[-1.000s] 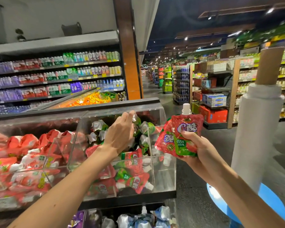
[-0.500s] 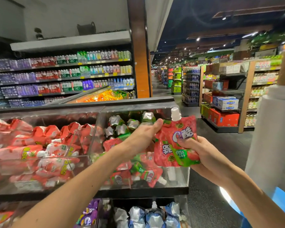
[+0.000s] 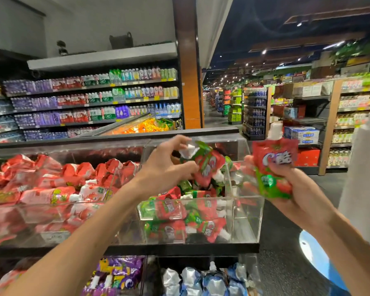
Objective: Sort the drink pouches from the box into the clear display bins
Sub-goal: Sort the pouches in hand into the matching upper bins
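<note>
A black shelf (image 3: 137,250) carries two clear display bins (image 3: 247,218) side by side, holding pouches (image 3: 165,210).

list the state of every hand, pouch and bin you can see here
left hand, fingers grip the tilted pouch over the right clear bin
tilted pouch, held, capped, leaning above the pile
right hand, fingers grip the upright pouch
upright pouch, held upright, capped, off to the bin's right
right clear bin, partly filled with red-green pouches
left clear bin, heaped with red pouches
</note>
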